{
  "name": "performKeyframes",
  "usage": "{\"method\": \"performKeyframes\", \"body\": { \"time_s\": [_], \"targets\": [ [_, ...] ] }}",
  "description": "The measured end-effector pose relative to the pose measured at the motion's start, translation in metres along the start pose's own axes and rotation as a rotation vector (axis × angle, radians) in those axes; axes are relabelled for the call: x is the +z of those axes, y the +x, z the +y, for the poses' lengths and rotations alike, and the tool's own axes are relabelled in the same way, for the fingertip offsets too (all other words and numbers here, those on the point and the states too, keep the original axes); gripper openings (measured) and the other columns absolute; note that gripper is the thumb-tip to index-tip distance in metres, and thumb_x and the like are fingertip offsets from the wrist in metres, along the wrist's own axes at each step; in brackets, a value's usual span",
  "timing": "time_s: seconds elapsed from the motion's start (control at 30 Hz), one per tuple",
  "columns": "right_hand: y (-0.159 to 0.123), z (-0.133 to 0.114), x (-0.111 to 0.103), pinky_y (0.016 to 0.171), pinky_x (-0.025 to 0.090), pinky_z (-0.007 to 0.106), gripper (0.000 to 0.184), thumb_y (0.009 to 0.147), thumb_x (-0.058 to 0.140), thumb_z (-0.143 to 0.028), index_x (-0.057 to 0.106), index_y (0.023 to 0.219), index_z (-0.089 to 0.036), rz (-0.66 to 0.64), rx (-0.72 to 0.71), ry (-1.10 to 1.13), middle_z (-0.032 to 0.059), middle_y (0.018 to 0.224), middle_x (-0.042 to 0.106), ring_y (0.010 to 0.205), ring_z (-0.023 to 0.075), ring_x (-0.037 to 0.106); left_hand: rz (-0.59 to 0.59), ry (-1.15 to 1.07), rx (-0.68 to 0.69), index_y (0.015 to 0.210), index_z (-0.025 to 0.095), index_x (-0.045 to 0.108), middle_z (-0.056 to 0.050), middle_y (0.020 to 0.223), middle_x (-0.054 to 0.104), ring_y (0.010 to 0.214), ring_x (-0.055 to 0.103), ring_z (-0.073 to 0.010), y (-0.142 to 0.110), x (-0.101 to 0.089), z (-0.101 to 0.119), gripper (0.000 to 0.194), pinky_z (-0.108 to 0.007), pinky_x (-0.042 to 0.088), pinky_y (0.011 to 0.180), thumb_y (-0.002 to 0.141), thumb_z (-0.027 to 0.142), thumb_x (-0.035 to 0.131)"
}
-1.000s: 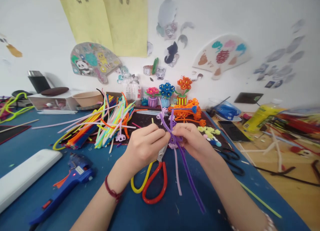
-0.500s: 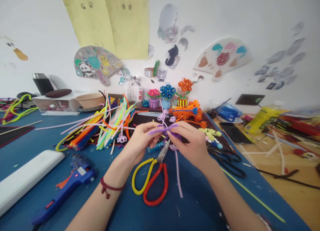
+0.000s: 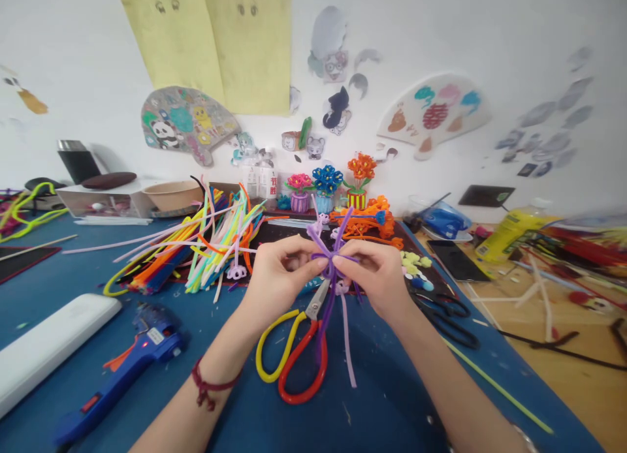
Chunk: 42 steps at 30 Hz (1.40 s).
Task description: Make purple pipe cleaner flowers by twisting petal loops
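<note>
Between my two hands, above the table, is a bunch of crossed purple pipe cleaners (image 3: pixel 332 244), with ends sticking up and one long end hanging down. My left hand (image 3: pixel 289 270) pinches it from the left between thumb and fingers. From the right, my right hand (image 3: pixel 375 270) pinches the same bunch near its middle. Below it lie scissors (image 3: pixel 318 303) with one yellow and one red handle; their blade tips are hidden behind the hands. A pale lilac pipe cleaner (image 3: pixel 347 342) lies just right of the scissors.
A blue glue gun (image 3: pixel 132 368) with a lit red light and a white case (image 3: pixel 53 348) lie on the left. Behind them is a heap of coloured pipe cleaners (image 3: pixel 210 244). Black scissors (image 3: pixel 453 322) and a phone (image 3: pixel 458 260) are at right. Potted pipe-cleaner flowers (image 3: pixel 327 185) stand by the wall.
The purple pipe cleaners have turned from lying sideways to standing upright, with ends up and one hanging down. My hands have rotated so both thumbs now press at its middle.
</note>
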State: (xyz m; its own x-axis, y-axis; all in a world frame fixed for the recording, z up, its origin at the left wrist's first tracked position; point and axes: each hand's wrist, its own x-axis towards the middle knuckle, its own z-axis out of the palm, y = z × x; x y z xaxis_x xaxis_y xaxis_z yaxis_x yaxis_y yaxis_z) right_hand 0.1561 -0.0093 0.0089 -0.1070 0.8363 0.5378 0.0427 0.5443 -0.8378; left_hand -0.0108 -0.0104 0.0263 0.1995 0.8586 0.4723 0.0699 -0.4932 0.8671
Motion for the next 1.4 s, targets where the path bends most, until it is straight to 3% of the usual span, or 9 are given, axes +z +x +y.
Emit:
{"method": "performKeyframes", "body": {
  "time_s": [0.17,0.27,0.33,0.5,0.67,0.93,1.1,1.23,1.4],
  "targets": [
    [0.001,0.004,0.002,0.038,0.035,0.020,0.016,0.070,0.071,-0.023,0.065,0.057,-0.016,-0.039,0.319,0.374,-0.0031,0.049,0.053,0.040,0.0084,0.046,0.041,0.422,0.681,0.083,0.017,0.073,-0.006,0.076,0.072,0.068,0.062,-0.0147,-0.004,-0.002,-0.002,0.015,-0.027,0.049,0.062,0.081,0.007,0.062],
    [0.002,0.006,0.002,0.038,0.034,0.020,0.015,0.070,0.071,-0.023,0.066,0.058,-0.016,-0.052,0.360,0.409,-0.0035,0.048,0.053,0.040,0.0080,0.045,0.061,0.539,0.827,0.087,0.017,0.072,-0.006,0.077,0.072,0.069,0.061,-0.0147,-0.004,-0.003,-0.003,0.019,-0.027,0.049,0.063,0.082,0.004,0.059],
    [0.003,0.006,0.000,0.040,0.037,0.021,0.012,0.072,0.072,-0.024,0.068,0.062,-0.016,-0.034,0.313,0.390,-0.0030,0.052,0.056,0.042,0.0086,0.048,0.100,0.484,0.692,0.085,0.017,0.073,-0.006,0.077,0.072,0.070,0.062,-0.0148,-0.002,-0.001,-0.004,0.014,-0.026,0.050,0.064,0.083,0.009,0.061],
    [0.005,0.005,-0.004,0.051,0.045,0.024,0.011,0.077,0.071,-0.027,0.070,0.072,-0.017,0.050,0.084,0.121,-0.0005,0.062,0.062,0.052,0.0117,0.055,0.092,0.091,0.031,0.075,0.015,0.071,-0.001,0.061,0.064,0.047,0.051,-0.0093,0.003,0.003,-0.005,0.017,-0.021,0.041,0.044,0.081,0.030,0.067],
    [0.004,0.001,-0.005,0.056,0.045,0.027,0.011,0.081,0.066,-0.024,0.068,0.073,-0.017,0.049,-0.081,-0.120,0.0020,0.067,0.062,0.060,0.0144,0.056,0.068,-0.078,-0.219,0.067,0.014,0.067,0.000,0.058,0.061,0.047,0.047,-0.0084,0.003,0.004,-0.002,0.024,-0.019,0.036,0.041,0.078,0.036,0.068],
    [0.003,0.004,-0.004,0.055,0.044,0.027,0.017,0.082,0.065,-0.029,0.066,0.070,-0.016,0.007,-0.057,-0.209,0.0017,0.065,0.060,0.058,0.0143,0.053,-0.034,0.037,-0.193,0.084,0.014,0.070,-0.001,0.066,0.061,0.058,0.051,-0.0112,0.004,0.002,0.003,0.024,-0.020,0.039,0.050,0.077,0.037,0.069],
    [0.003,0.003,-0.002,0.048,0.041,0.025,0.025,0.085,0.061,-0.037,0.064,0.071,-0.016,-0.050,0.080,-0.218,0.0000,0.058,0.056,0.051,0.0133,0.052,-0.016,0.141,-0.161,0.077,0.014,0.068,-0.002,0.062,0.059,0.057,0.049,-0.0123,0.005,0.000,-0.006,0.025,-0.022,0.037,0.051,0.077,0.038,0.068],
    [0.003,0.003,-0.004,0.047,0.038,0.024,0.028,0.089,0.055,-0.040,0.061,0.074,-0.017,-0.109,0.081,-0.295,-0.0017,0.057,0.053,0.048,0.0122,0.050,-0.026,0.206,-0.138,0.076,0.014,0.068,-0.003,0.063,0.061,0.057,0.050,-0.0131,0.005,-0.002,-0.006,0.023,-0.023,0.036,0.051,0.079,0.036,0.066],
    [0.005,0.001,-0.007,0.050,0.030,0.025,0.034,0.090,0.050,-0.037,0.050,0.063,-0.018,-0.145,0.022,-0.364,-0.0025,0.059,0.045,0.054,0.0111,0.040,-0.024,0.434,0.073,0.075,0.016,0.066,-0.002,0.065,0.060,0.060,0.050,-0.0136,0.003,0.001,-0.008,0.017,-0.024,0.037,0.057,0.084,0.029,0.062]
  ]
}}
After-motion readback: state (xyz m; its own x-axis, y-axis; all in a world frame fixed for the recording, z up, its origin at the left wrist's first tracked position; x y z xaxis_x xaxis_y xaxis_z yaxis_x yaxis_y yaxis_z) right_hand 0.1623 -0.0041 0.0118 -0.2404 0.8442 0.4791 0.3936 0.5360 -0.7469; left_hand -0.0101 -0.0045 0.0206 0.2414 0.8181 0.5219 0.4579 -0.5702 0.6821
